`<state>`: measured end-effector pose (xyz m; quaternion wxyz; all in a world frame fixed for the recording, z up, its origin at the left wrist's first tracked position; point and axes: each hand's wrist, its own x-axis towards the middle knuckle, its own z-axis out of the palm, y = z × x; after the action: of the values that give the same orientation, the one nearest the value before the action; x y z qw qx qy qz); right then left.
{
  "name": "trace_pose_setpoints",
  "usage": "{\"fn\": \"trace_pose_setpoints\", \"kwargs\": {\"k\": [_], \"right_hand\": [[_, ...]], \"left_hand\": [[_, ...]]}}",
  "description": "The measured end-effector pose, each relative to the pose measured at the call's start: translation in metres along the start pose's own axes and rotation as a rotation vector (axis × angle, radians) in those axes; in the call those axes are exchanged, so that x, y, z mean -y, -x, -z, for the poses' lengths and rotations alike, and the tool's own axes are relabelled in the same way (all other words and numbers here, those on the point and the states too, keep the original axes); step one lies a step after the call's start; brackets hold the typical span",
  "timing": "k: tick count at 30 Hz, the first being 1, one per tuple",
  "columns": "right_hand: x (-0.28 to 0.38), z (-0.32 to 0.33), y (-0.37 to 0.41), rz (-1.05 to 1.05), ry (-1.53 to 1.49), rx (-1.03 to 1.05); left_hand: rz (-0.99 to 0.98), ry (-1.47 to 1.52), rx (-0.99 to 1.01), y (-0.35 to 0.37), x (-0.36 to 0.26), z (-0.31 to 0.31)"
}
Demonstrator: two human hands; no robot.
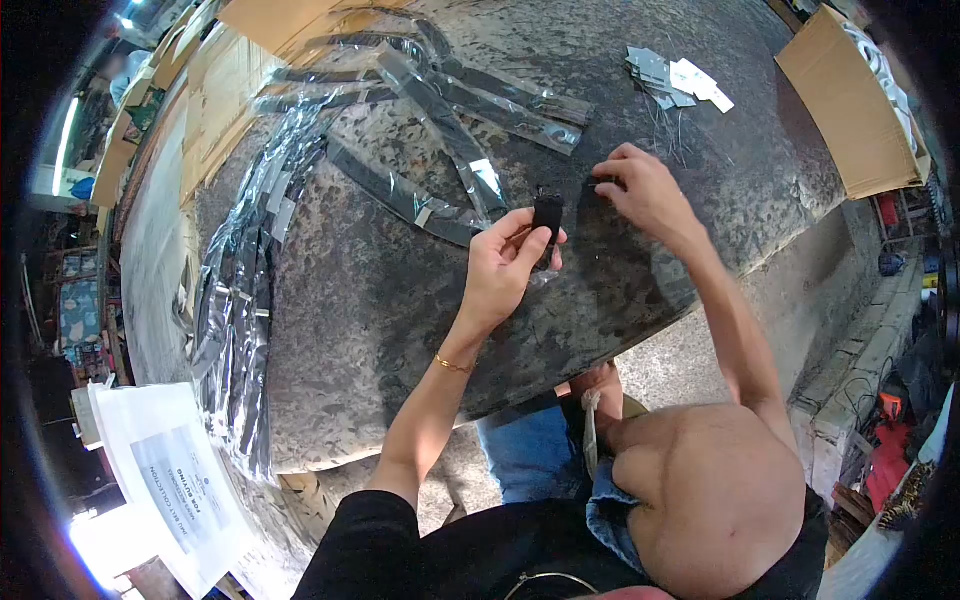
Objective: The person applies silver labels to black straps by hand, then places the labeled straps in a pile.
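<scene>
In the head view, my left hand [503,262] pinches a short black strap [547,214] between thumb and fingers, holding it upright above the table. A small dark piece shows at the strap's top end, too small to make out. My right hand [643,190] is a little to the right, apart from the strap, its thumb and fingers pinched together. Something tiny and dark may be at those fingertips, but I cannot name it. Just beyond my left hand lie dark strips in clear plastic sleeves [440,110].
More sleeved strips [235,330] are heaped along the table's left side. Grey and white tags [675,78] with strings lie at the far right. An open cardboard box [850,105] stands at the right edge. A printed white bag [175,480] is at lower left.
</scene>
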<state>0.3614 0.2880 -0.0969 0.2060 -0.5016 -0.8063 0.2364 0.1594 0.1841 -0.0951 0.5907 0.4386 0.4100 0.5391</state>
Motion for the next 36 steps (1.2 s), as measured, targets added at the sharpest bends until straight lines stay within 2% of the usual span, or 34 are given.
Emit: {"fn": "trace_pose_setpoints", "kwargs": {"k": [1,3,5,8,15,21,23,24,26,27,29,36], "right_hand": [[0.002,-0.006,0.005,0.054,0.067,-0.083],[0.004,-0.011,0.011,0.023,0.051,-0.033],[0.002,-0.020,0.013,0.114,0.212,-0.122],[0.000,-0.016,0.013,0.150,0.351,-0.078],[0.004,-0.011,0.018,0.110,0.274,-0.041],[0.004,-0.011,0.008,0.146,0.395,-0.019],[-0.005,-0.005,-0.001,0.117,0.221,0.120],[0.000,0.001,-0.002,0.122,0.220,0.119],[0.015,0.019,0.002,-0.154,-0.289,0.214],[0.022,0.022,0.006,-0.154,-0.288,0.219],[0.036,0.025,0.015,-0.287,-0.961,0.312],[0.061,0.012,0.024,-0.349,-1.280,0.407]], "left_hand": [[0.005,0.021,-0.009,0.000,0.002,-0.001],[0.010,0.036,-0.027,0.000,0.005,-0.001],[-0.020,0.073,-0.054,-0.001,0.008,-0.002],[-0.015,0.137,-0.059,0.000,0.008,-0.004],[-0.034,0.170,-0.069,0.001,0.010,-0.001],[-0.061,0.194,-0.119,0.002,0.009,-0.001],[-0.046,0.158,-0.138,0.002,0.007,-0.002],[-0.050,0.156,-0.141,0.002,0.005,-0.002],[-0.019,0.161,-0.150,0.003,0.004,-0.003],[-0.018,0.163,-0.154,0.004,0.003,-0.002],[-0.026,0.161,-0.159,0.003,0.005,-0.002],[-0.054,0.089,-0.160,0.006,0.008,-0.007]]}}
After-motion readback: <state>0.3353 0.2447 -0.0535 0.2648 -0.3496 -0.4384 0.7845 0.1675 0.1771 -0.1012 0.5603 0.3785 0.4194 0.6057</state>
